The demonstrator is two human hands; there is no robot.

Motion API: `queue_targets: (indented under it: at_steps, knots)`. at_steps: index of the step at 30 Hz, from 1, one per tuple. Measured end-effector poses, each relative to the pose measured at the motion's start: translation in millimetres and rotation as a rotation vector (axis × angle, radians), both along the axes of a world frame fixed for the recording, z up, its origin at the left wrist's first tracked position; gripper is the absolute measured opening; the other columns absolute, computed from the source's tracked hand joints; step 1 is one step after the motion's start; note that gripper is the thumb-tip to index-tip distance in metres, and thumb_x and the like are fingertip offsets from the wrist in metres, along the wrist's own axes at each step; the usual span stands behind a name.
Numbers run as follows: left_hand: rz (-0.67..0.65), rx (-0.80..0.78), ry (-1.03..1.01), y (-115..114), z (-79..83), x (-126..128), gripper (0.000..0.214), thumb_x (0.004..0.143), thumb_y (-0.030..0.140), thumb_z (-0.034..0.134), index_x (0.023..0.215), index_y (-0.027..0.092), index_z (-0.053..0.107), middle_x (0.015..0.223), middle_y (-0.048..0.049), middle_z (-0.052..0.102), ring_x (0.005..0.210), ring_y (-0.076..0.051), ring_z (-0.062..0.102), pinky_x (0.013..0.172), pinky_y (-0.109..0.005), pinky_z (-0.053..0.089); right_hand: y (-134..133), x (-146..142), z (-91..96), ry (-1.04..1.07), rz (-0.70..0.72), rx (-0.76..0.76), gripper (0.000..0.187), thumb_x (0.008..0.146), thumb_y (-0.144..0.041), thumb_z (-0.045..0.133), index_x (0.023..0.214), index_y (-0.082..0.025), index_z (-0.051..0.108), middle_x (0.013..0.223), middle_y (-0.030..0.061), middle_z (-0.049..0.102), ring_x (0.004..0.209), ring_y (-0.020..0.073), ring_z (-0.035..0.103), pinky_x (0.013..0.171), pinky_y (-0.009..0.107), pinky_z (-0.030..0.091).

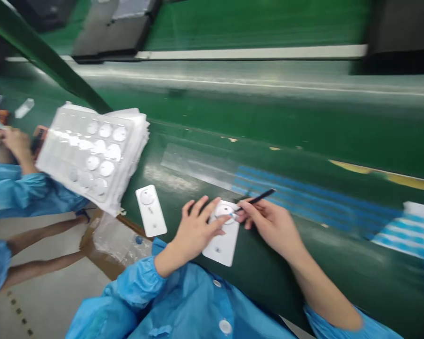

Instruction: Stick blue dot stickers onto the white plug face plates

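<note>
A white rectangular panel with a round part near its far end (222, 245) lies on the green bench in front of me. My left hand (198, 228) rests over its left side, fingers spread, with the thumb reaching onto the round part. In my right hand (265, 219) a slim black stick-like tool (262, 196) is pinched, its rear end pointing up and right. A small bit of blue shows by the left thumb tip, near the tool's front end. Whether the tool is a pen or tweezers I cannot tell.
A similar white panel (154, 223) lies left of my hands. Farther left is a stack of clear trays (61, 141) with round white parts. Blue-striped sheets (410, 230) lie to the right. A co-worker's hand (17, 141) is at far left; a cardboard box (108, 266) stands below.
</note>
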State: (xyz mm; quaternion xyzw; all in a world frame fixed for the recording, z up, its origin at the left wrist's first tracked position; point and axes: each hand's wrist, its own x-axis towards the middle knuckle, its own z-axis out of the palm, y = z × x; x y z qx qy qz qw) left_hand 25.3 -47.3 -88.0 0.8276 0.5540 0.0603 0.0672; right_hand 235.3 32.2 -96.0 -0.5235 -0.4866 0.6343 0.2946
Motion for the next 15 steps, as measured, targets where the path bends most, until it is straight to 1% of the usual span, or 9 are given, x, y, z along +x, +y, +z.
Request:
queue_targets:
  at_steps: [1, 4, 6, 8, 10, 12, 13, 15]
  knots:
    - [-0.01, 0.012, 0.033, -2, 1.7, 1, 0.042, 0.102, 0.05, 0.05, 0.143, 0.043, 0.056, 0.166, -0.0021, 0.036, 0.149, -0.032, 0.038, 0.114, -0.054, 0.036, 0, 1, 0.2, -0.014, -0.013, 0.017, 0.061, 0.08, -0.077, 0.075, 0.09, -0.017, 0.073, 0.069, 0.0109, 0.071, 0.047, 0.0184, 0.062, 0.047, 0.03, 0.055]
    - [-0.02, 0.025, 0.156, -6, 10.2, 4, 0.046, 0.105, 0.049, 0.041, 0.149, 0.04, 0.05, 0.168, -0.0053, 0.032, 0.151, -0.034, 0.036, 0.116, -0.054, 0.038, 0, 5, -0.2, -0.084, -0.14, 0.031, 0.062, 0.072, -0.079, 0.079, 0.085, -0.019, 0.077, 0.069, 0.0142, 0.071, 0.05, 0.0237, 0.065, 0.05, 0.037, 0.057]
    - [-0.031, 0.032, 0.243, -7, 17.7, 5, 0.049, 0.106, 0.045, 0.037, 0.153, 0.036, 0.046, 0.167, -0.0089, 0.032, 0.151, -0.037, 0.037, 0.116, -0.055, 0.039, 1, 8, -1.2, -0.153, -0.211, 0.071, 0.064, 0.067, -0.082, 0.08, 0.083, -0.021, 0.077, 0.066, 0.0125, 0.07, 0.055, 0.0266, 0.067, 0.054, 0.04, 0.057]
    - [-0.058, 0.038, 0.304, -9, 23.6, 8, 0.052, 0.106, 0.04, 0.036, 0.157, 0.031, 0.041, 0.166, -0.0125, 0.033, 0.15, -0.04, 0.037, 0.116, -0.058, 0.039, 1, 8, -1.4, -0.2, -0.286, 0.142, 0.064, 0.066, -0.083, 0.08, 0.081, -0.022, 0.076, 0.067, 0.0096, 0.069, 0.057, 0.026, 0.065, 0.058, 0.041, 0.055]
    - [-0.08, 0.048, 0.323, -11, 24.9, 9, 0.054, 0.105, 0.036, 0.037, 0.159, 0.027, 0.039, 0.166, -0.0153, 0.033, 0.15, -0.044, 0.036, 0.116, -0.061, 0.037, -2, 8, 0.4, -0.21, -0.321, 0.245, 0.062, 0.072, -0.083, 0.075, 0.076, -0.021, 0.073, 0.071, 0.008, 0.069, 0.061, 0.024, 0.064, 0.062, 0.04, 0.053]
    - [-0.08, 0.059, 0.304, -14, 20.2, 11, 0.056, 0.104, 0.036, 0.041, 0.158, 0.025, 0.04, 0.166, -0.0177, 0.032, 0.15, -0.046, 0.035, 0.116, -0.064, 0.034, -5, 7, 3.4, -0.19, -0.306, 0.357, 0.059, 0.084, -0.078, 0.067, 0.075, -0.021, 0.07, 0.077, 0.0076, 0.069, 0.071, 0.0235, 0.064, 0.071, 0.039, 0.051]
    - [-0.073, 0.06, 0.291, -14, 16.0, 11, 0.056, 0.103, 0.037, 0.044, 0.157, 0.024, 0.041, 0.166, -0.0184, 0.031, 0.15, -0.047, 0.035, 0.117, -0.065, 0.033, -6, 7, 4.7, -0.17, -0.303, 0.405, 0.055, 0.09, -0.073, 0.064, 0.078, -0.02, 0.068, 0.079, 0.0073, 0.069, 0.076, 0.0236, 0.065, 0.075, 0.039, 0.051]
    - [-0.058, 0.064, 0.269, -14, 6.0, 11, 0.058, 0.101, 0.039, 0.048, 0.157, 0.025, 0.041, 0.167, -0.0182, 0.029, 0.15, -0.047, 0.034, 0.117, -0.065, 0.031, -9, 8, 6.2, -0.129, -0.294, 0.456, 0.044, 0.099, -0.061, 0.059, 0.086, -0.02, 0.067, 0.088, 0.007, 0.07, 0.086, 0.0236, 0.066, 0.084, 0.039, 0.05]
